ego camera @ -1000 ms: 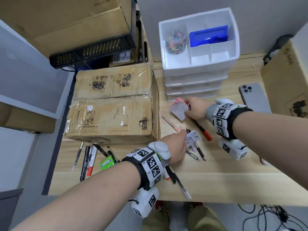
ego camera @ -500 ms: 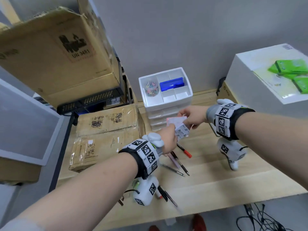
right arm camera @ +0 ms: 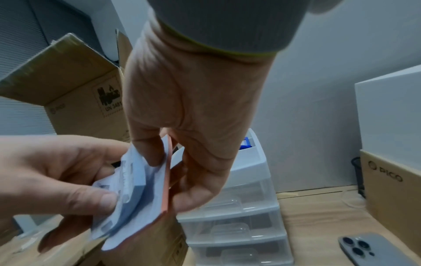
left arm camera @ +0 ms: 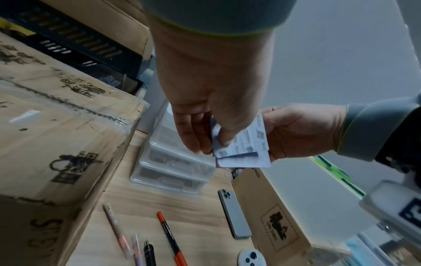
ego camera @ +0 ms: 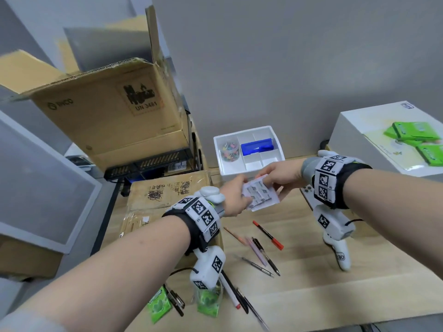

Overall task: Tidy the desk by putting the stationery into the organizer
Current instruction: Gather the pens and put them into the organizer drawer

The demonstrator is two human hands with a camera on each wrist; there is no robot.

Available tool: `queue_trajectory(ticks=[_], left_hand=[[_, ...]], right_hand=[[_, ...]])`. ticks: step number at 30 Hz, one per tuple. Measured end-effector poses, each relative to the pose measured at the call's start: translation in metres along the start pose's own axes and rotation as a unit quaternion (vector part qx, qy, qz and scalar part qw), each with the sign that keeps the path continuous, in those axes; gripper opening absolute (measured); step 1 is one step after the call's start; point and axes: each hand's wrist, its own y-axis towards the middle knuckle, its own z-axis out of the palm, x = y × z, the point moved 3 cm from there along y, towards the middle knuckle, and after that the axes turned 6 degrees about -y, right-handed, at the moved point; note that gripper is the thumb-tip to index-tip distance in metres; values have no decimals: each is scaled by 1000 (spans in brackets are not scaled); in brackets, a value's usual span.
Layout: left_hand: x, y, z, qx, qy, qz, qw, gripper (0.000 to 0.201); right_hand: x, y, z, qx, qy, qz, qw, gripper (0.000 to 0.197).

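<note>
Nearest, at the desk [ego camera: 335, 295] front edge: green gum packs [ego camera: 159, 305], black pens [ego camera: 242, 299], a white pen with red tip. Further in lie a red marker [ego camera: 268, 234], a pinkish pen [ego camera: 257, 251], a black pen, a grey one, a brown pencil [ego camera: 233, 233]. Above these, both hands meet in mid-air over the desk on small note pads [ego camera: 261, 196]: left hand [ego camera: 233, 197] pinches a white-wrapped pack printed "Notes" between thumb and fingers, right hand [ego camera: 278, 176] curls thumb and fingers round a pad with an orange-pink edge [right arm camera: 165, 180] behind it. The two pads overlap and touch, just in front of the organizer [ego camera: 249, 152]. Phone [left arm camera: 234, 214] lies camera-up to the right of the drawers. The organizer is white with clear drawers; its top tray holds coloured clips [ego camera: 229, 149] in the left compartment and a blue box [ego camera: 257, 146] in the back one, front compartments look bare. Left of it, a taped carton [ego camera: 167, 190] with black stamps, a black vented unit [ego camera: 148, 164], then an open carton [ego camera: 107, 113] labelled "UN 3481" and "PICO". Right: a brown "PICO" box [right arm camera: 391, 180], a white box [ego camera: 383, 137] with green packets [ego camera: 414, 133].
</note>
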Motion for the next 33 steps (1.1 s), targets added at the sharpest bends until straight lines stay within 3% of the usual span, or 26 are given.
queue_trajectory(ticks=[3,5,8,12,14,17,20,23,28,33], left_hand=[[4,1,-9,-2,-71,-8,997,17],[5,1,-14,-15,-118,-21,993,16],[7,8,-22,-27,-170,-38,984,17],[6,17,-32,-56,-200,-48,977,11],[5,22,-37,-80,-167,-36,982,9],[9,30,-46,-116,-92,-21,989,17],[25,42,-52,-153,-44,-68,985,24],[43,53,-59,-150,28,-105,983,40],[53,71,-63,-122,162,-31,979,50],[59,82,-63,-86,171,27,981,67]], right_hand=[[10,7,2,-29,55,-11,998,20],[16,11,2,-24,101,-17,994,14],[21,16,-3,-19,117,-23,993,25],[26,32,-15,-170,25,-68,983,31],[33,38,-20,-223,24,-102,969,23],[44,46,-25,-235,10,-140,962,23],[54,58,-34,-269,-45,-163,948,29],[60,75,-45,-291,-96,-147,941,33],[63,113,-45,-273,-194,-125,934,41],[45,142,-30,-259,-234,-98,932,21]])
